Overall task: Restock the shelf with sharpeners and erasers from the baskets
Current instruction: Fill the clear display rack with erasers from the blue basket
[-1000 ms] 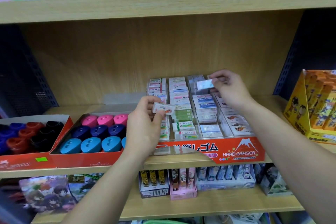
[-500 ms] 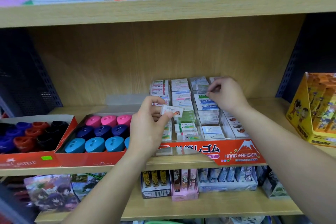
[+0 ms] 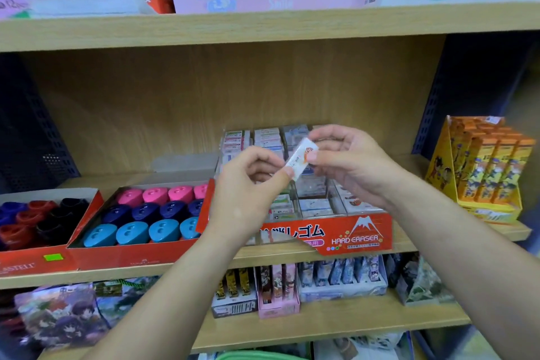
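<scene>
Moved: right hand (image 3: 350, 165) off eraser box (image 3: 361, 235) back rows, meets left hand (image 3: 248, 193) above it.
Held eraser (image 3: 301, 156): tilted, above box middle, clear of stacks.
Fingers: both hands pinch it, one end each.
Why: probably handing over for slotting.

even bright overhead light, soft shadow beneath the upper shelf (image 3: 263, 26), wide-angle edge distortion, overall slight motion blur

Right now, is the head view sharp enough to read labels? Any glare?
Head view: HARD ERASER box print reads clearly; the eraser between left hand and right hand is smeared; the upper shelf bows slightly; lighting even, no harsh glare.
</scene>
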